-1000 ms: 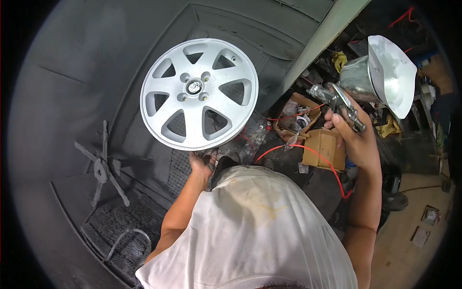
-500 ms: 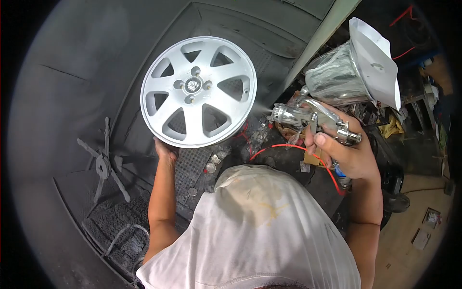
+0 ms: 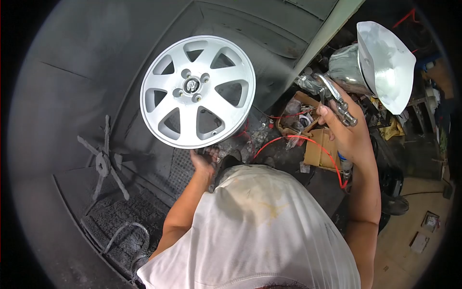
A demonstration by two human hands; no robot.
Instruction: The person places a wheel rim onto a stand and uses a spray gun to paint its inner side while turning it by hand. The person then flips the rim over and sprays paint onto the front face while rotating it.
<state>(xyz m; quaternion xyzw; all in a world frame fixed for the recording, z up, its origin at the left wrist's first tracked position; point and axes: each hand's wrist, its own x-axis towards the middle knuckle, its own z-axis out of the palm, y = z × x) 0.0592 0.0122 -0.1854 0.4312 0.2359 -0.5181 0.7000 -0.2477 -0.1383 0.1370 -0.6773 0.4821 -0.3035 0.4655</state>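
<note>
A pale silver-white alloy wheel (image 3: pixel 197 115) with seven spokes faces up at the upper middle, its valve hole near the lower right rim. Just below its lower edge is my left hand (image 3: pixel 205 162), palm up with the fingers apart, the fingertips partly under the rim. What supports the wheel is hidden beneath it. My right hand (image 3: pixel 349 135) is wrapped round a metal spray gun (image 3: pixel 332 98), right of the wheel, its nozzle pointing left. A cup (image 3: pixel 346 70) with a wide white paper collar (image 3: pixel 387 67) sits on the gun.
A grey star-shaped stand (image 3: pixel 102 164) is at the left. Behind my right hand lie open cardboard boxes (image 3: pixel 321 148) with clutter. A red hose (image 3: pixel 284 137) curves past my body. A pale post edge (image 3: pixel 327 36) rises at the upper right, beside crowded shelving.
The wheel has turned clockwise. My left hand moved left along the rim, then back right. My right hand brought the gun left near the wheel, with faint spray, then drew it back right; no spray shows now.
</note>
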